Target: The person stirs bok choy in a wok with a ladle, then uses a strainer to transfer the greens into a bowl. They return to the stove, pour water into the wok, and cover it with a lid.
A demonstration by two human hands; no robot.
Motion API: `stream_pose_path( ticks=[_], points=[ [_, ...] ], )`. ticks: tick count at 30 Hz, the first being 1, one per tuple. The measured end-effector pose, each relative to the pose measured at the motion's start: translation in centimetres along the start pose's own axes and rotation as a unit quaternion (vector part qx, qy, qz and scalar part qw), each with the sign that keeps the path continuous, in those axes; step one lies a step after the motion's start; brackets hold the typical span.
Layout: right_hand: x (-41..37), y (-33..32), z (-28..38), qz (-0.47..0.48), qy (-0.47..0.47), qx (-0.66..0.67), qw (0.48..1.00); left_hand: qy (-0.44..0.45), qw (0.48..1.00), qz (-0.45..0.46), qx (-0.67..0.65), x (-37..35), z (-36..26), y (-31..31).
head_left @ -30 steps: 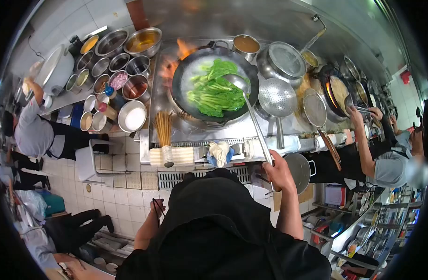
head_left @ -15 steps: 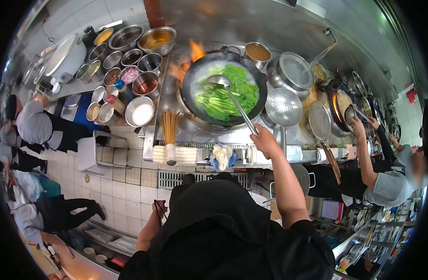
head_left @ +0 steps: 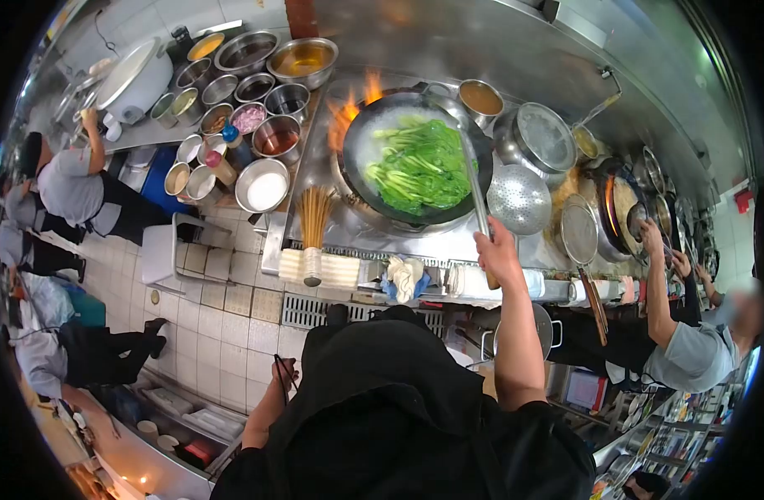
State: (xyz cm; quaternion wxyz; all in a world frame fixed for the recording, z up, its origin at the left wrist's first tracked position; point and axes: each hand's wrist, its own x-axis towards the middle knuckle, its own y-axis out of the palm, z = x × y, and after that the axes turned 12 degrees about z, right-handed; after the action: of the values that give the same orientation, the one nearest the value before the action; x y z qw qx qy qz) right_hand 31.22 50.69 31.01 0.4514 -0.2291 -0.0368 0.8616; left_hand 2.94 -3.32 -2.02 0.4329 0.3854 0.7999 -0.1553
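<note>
Ladle (head_left: 475,187), its long steel handle gripped at the near end by the cook's right hand (head_left: 499,254), reaches up over the near rim of a black wok (head_left: 353,162); the fingers are wrapped fully round the handle, and the scoop end cannot be made out clearly against the far side of the pan. The wok sits on a steel cooking range and holds a heap of bright leafy greens (head_left: 419,167) in steaming liquid, while orange flames (head_left: 349,108) lick up at its left edge. The cook's left hand (head_left: 287,367), low by the body and well apart from the range, is closed on a pair of dark chopsticks (head_left: 278,382). Just right of the wok rests a round perforated skimmer (head_left: 519,198). At the range's front edge stand a bamboo wok brush (head_left: 314,221) and a crumpled cloth (head_left: 405,275). To the left, a cluster of steel seasoning bowls includes one filled with white powder (head_left: 265,185). Farther right, a co-worker's hand (head_left: 653,237) tends another burner; a person in a grey shirt (head_left: 65,183) stands at far left.
</note>
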Motion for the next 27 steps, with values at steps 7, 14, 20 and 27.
stream_pose_path(
  ticks=[7,14,20,27],
  points=[
    [-5.9,-2.7,-0.9,-0.004,0.027,0.03,0.999,0.05,0.998,0.032,0.015,0.5,1.5,-1.5],
    [-12.5,-5.5,-1.3,0.01,0.07,-0.06,0.996,0.081,0.986,0.055,0.134,2.6,2.7,-2.9],
    [-14.6,-6.0,-1.9,0.034,0.078,-0.128,0.988,0.015,0.987,0.043,0.154,2.9,-0.4,-2.1],
    [-9.4,-2.5,-4.8,0.088,0.106,-0.043,0.99,-0.001,0.988,-0.001,0.153,2.0,-2.7,-0.2]
  ],
)
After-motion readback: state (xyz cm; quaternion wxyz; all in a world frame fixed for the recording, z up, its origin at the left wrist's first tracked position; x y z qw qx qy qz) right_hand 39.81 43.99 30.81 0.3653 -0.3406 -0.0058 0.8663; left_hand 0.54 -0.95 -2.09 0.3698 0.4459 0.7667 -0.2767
